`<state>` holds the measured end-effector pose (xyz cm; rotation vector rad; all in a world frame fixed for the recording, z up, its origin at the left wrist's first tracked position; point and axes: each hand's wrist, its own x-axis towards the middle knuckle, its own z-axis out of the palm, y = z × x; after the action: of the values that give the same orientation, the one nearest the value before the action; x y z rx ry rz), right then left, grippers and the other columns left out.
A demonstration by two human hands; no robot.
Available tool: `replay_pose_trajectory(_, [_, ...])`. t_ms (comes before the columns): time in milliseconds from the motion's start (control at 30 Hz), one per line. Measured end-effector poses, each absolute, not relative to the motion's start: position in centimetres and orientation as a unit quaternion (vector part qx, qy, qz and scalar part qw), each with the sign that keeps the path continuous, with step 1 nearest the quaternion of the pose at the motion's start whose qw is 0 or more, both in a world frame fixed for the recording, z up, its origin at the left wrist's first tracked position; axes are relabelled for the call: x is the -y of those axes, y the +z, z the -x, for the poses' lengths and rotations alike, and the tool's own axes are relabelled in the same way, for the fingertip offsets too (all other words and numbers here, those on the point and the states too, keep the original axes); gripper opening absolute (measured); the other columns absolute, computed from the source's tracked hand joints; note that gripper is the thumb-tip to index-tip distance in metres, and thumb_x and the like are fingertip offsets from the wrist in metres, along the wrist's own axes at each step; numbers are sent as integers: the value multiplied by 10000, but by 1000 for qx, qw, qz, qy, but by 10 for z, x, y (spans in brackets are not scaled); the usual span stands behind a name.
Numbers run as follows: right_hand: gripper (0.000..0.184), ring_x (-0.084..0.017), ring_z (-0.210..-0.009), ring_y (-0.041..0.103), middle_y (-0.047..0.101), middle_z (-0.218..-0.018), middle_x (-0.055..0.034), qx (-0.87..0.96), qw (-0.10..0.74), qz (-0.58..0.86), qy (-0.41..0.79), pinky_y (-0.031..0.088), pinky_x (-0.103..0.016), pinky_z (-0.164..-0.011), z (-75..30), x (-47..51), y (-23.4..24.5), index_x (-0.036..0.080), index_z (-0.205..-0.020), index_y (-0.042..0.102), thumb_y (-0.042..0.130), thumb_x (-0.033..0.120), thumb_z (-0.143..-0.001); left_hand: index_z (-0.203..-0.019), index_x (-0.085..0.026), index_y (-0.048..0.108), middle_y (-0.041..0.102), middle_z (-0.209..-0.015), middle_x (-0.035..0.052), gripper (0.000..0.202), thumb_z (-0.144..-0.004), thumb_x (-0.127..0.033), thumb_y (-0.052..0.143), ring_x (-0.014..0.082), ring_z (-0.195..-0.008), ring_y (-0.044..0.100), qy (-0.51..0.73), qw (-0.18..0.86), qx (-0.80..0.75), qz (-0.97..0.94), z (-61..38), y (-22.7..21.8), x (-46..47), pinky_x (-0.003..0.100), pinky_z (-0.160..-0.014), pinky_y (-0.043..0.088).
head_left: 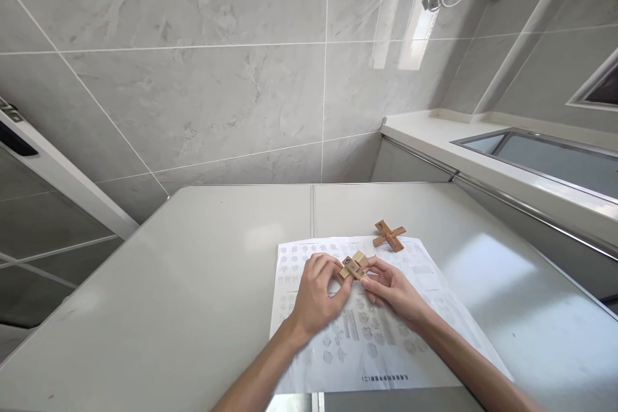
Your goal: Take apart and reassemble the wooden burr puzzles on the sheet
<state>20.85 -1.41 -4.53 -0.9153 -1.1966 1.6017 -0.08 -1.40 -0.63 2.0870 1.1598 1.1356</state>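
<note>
1. Left hand (316, 293) and right hand (396, 291) pinch the blocks (351, 266) from opposite sides, probably to keep them together.
2. Both wrists angle inward, fingers curled.
3. The blocks are over the sheet (309, 370), presumably spread on the table (193, 270) for reference.
4. At its far edge lies a cross (389, 236), seemingly placed clear of both hands.

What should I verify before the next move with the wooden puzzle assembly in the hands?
1. Left hand gripping the wooden puzzle assembly: ok.
2. Right hand gripping its other side: ok.
3. Wooden cross apart from both hands: ok, at the printed sheet's far edge.
4. Sheet spread on the table beneath the hands: ok.
5. Sheet's diagrams readable from this view: not ok, too small.
6. Assembly's joints fully seated: cannot tell, fingers cover parts.
</note>
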Motion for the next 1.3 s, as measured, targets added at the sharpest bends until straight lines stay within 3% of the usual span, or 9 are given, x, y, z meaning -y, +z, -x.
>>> replay_pose_trajectory(167, [433, -67, -467, 457, 680, -909, -9, 470, 450, 362, 667, 346, -254, -488, -213, 15, -41, 231, -1057, 637, 866, 539, -855, -885, -247, 615, 679, -972, 43, 91, -971, -244, 643, 245, -1019, 620, 413, 243, -428, -766, 1, -6, 12, 422, -926, 540])
replay_pose_trajectory(300, [451, -219, -679, 619, 548, -553, 46, 473, 462, 375, 650, 471, -316, -650, -220, 15, -34, 238, -1136, 657, 809, 588, -896, -852, -243, 585, 677, -959, 36, 133, -971, -245, 645, 239, -993, 618, 409, 206, -444, -770, 6, -7, 7, 413, -902, 528])
replay_pose_trajectory(367, [477, -262, -774, 634, 490, -500, 55, 476, 467, 400, 629, 476, -337, -693, -222, 14, -32, 240, -1177, 668, 791, 610, -901, -850, -239, 576, 676, -962, 40, 140, -966, -251, 651, 247, -995, 616, 403, 155, -468, -771, 10, -8, 3, 427, -902, 518])
replay_pose_trajectory(633, [439, -186, -608, 474, 511, -641, 31, 559, 441, 555, 430, 396, -312, -584, -210, 15, -39, 227, -1066, 715, 703, 643, -928, -708, -230, 555, 700, -1034, 92, 217, -869, -221, 701, 310, -1051, 619, 334, -33, -534, -776, 32, -8, -12, 495, -928, 502])
replay_pose_trajectory(933, [333, -209, -646, 579, 657, -756, -3, 625, 387, 610, 293, 492, -336, -633, -207, 15, -45, 250, -1034, 689, 638, 571, -965, -545, -219, 428, 693, -1267, 91, 380, -690, -207, 779, 372, -1290, 554, 295, 48, -480, -824, 26, -6, -1, 539, -1017, 514])
replay_pose_trajectory(1033, [330, -212, -649, 598, 684, -793, -14, 645, 371, 610, 273, 489, -339, -633, -207, 16, -47, 248, -1047, 677, 625, 566, -977, -627, -235, 459, 669, -1249, 98, 360, -662, -264, 816, 380, -1287, 557, 296, 91, -461, -832, 23, -5, 2, 542, -1012, 532])
replay_pose_trajectory(1133, [318, -220, -675, 617, 686, -817, -22, 668, 351, 604, 255, 489, -342, -644, -206, 17, -47, 250, -1057, 665, 604, 556, -995, -895, -246, 575, 632, -1291, 113, 328, -700, -300, 834, 372, -1298, 560, 309, 114, -453, -829, 23, -8, 3, 536, -1036, 533])
replay_pose_trajectory(1233, [313, -220, -671, 615, 668, -808, -19, 685, 339, 598, 242, 490, -343, -648, -206, 18, -48, 252, -1071, 659, 581, 550, -1013, -1228, -251, 540, 605, -1384, 124, 593, -749, -362, 873, 371, -1318, 557, 306, 133, -436, -836, 24, -14, 1, 540, -1065, 521])
replay_pose_trajectory(1300, [316, -219, -667, 612, 666, -808, -19, 691, 336, 594, 239, 491, -344, -651, -206, 18, -48, 253, -1086, 655, 570, 550, -1022, -1320, -266, 495, 643, -1321, 99, 683, -777, -399, 888, 347, -1227, 612, 293, 142, -437, -839, 25, -20, -1, 522, -1016, 545])
